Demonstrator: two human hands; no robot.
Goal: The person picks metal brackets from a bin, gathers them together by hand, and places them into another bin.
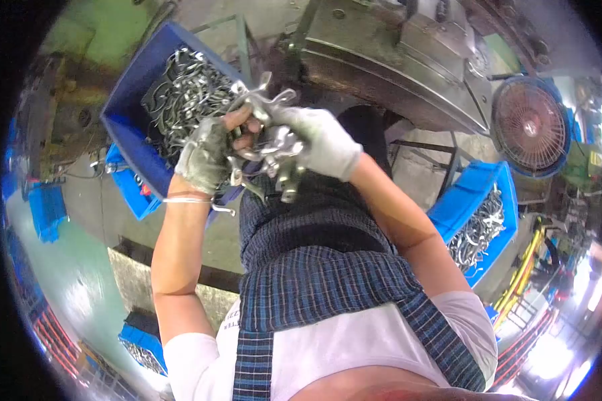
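A bunch of shiny bent metal parts point(277, 144) is held between my two gloved hands, in front of my apron. My left hand point(207, 150), in a worn glove with bare fingertips showing, curls its fingers around the parts from the left. From the right, my right hand point(321, 142), in a whitish glove, closes over the same bunch; its fingertips are partly hidden by metal. Just beyond my left hand, a dark blue bin point(130, 144) holds a heap of similar curved metal parts point(190, 90).
A metal machine bed point(388, 73) stands ahead, with a round fan point(530, 127) to its right. A light blue bin point(498, 247) of metal parts is at the right. Other blue bins point(140, 337) stand on the floor at the left. A dark metal stand point(448, 157) is beside the right bin.
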